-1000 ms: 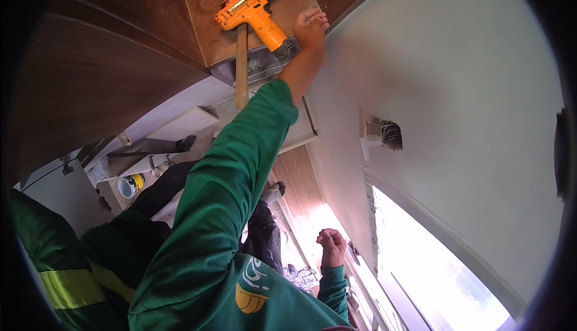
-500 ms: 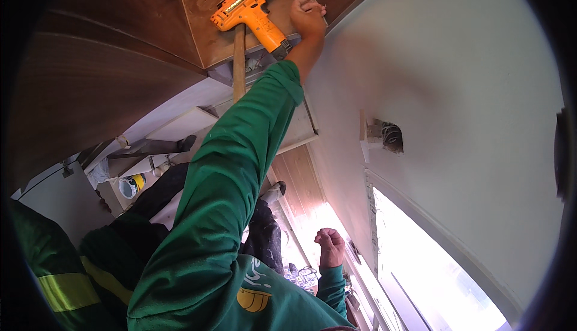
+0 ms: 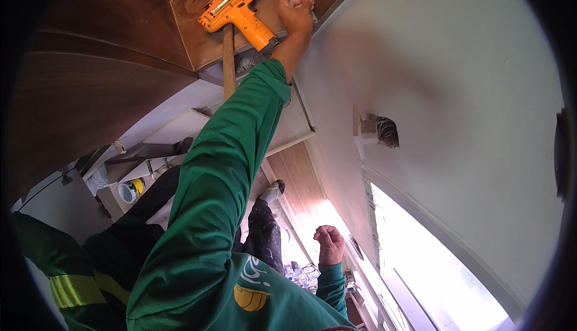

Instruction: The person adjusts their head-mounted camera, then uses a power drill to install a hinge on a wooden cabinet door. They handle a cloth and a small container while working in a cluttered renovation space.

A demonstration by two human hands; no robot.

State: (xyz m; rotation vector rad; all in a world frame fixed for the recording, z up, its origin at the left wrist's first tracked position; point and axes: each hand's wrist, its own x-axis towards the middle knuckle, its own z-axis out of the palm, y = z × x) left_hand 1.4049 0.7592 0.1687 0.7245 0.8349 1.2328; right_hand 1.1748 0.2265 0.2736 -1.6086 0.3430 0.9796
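Note:
At the top, my left hand (image 3: pixel 296 13) rests at the right edge of a brown wooden board (image 3: pixel 198 3), next to the wall. Its fingers are curled in; a small pale bit shows by the fingertips, too small to name. Left of that hand an orange cordless drill (image 3: pixel 240 15) lies on the board, its black chuck pointing up and right. From under the drill a wooden handle (image 3: pixel 229 60) runs down; its far end is hidden. Lower right, near the bright opening, my right hand (image 3: pixel 330 245) is closed with fingers bent. What it holds, if anything, is hidden.
Dark wooden panels (image 3: pixel 102 36) stand at upper left. A pale wall (image 3: pixel 457 90) on the right has a cut hole (image 3: pixel 384 131) with a corrugated tube inside. Below lie a white and yellow bucket (image 3: pixel 129 190), a shoe (image 3: pixel 274 190) and light floorboards (image 3: pixel 294 168). Green cloth with a yellow-green band (image 3: pixel 75 290) is at left.
The view has shifted slightly, so the board, drill and my left hand appear a little further left and up. The left fingers look slightly more bent. My right hand is nearly unchanged.

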